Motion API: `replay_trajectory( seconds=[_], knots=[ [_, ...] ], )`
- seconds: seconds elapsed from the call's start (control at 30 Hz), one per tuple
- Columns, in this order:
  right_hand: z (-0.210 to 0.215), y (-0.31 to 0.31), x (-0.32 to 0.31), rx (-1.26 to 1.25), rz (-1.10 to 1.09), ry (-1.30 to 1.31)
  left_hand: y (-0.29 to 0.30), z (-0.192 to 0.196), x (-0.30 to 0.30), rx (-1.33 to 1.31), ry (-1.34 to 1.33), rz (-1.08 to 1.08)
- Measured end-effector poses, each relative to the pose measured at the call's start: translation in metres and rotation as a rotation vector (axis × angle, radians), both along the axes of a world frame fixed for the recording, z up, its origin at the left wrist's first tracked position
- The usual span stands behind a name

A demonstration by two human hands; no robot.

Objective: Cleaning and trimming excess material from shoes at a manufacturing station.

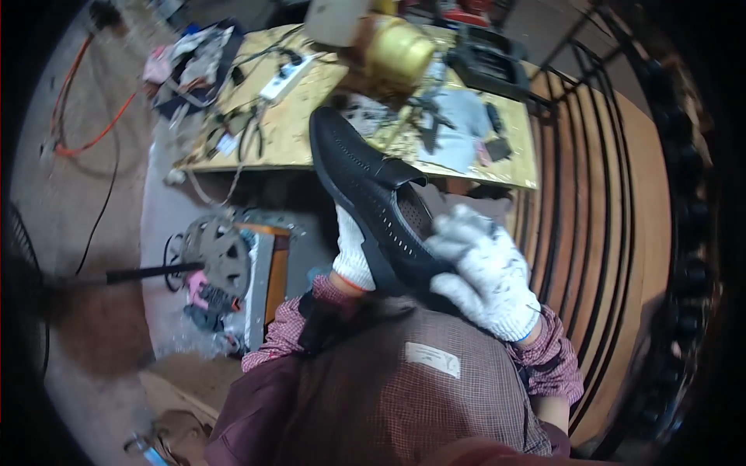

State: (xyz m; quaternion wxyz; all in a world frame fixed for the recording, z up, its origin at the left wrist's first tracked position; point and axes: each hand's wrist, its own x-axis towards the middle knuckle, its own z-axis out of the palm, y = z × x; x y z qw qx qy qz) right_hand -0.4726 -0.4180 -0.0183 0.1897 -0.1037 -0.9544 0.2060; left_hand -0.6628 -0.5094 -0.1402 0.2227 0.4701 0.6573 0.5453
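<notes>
A black slip-on loafer (371,185) with rows of small perforations is held up in front of my lap, toe pointing away and to the left. My left hand (352,252), in a white knit glove, holds it from the left and underneath. Its fingers are hidden behind the shoe. On the right, my right hand (488,272), in a dirt-marked white glove, is closed over the heel end, thumb and fingers about the rim of the opening. Those fingers are slightly blurred.
Ahead stands a yellowish worktable (307,97) with a power strip (287,79), a yellow tape roll (400,50), a grey cloth (458,128) and a black tray (488,64). A slatted metal rack (575,217) runs along the right. A grey wheel-like part (214,256) sits at lower left.
</notes>
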Motion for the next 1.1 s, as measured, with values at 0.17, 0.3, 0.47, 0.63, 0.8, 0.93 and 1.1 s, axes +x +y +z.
replay_trajectory(
  seconds=[0.17, 0.3, 0.47, 0.63, 0.8, 0.93, 1.1],
  knots=[
    [-0.014, 0.01, -0.011, -0.058, -0.202, 0.029, 0.008, -0.045, -0.074, 0.505, -1.594, -0.149],
    [-0.034, 0.018, 0.0, -0.082, -0.287, 0.004, 0.029, -0.008, -0.104, 0.335, -1.359, 0.148],
    [-0.063, 0.018, 0.036, -0.15, -0.422, -0.016, 0.052, 0.015, -0.13, 0.328, -1.19, 0.257],
    [-0.084, 0.017, 0.052, -0.304, -0.537, -0.02, 0.047, 0.028, -0.147, 0.33, -1.126, 0.327],
    [-0.086, 0.023, 0.042, -0.262, -0.516, -0.033, 0.031, 0.016, -0.15, 0.435, -1.1, 0.314],
    [-0.087, 0.029, 0.031, -0.239, -0.467, -0.038, 0.013, -0.012, -0.113, 0.426, -1.375, -0.099],
    [-0.072, 0.031, 0.017, -0.175, -0.415, -0.091, 0.022, -0.025, -0.092, 0.363, -1.444, -0.194]
  ],
)
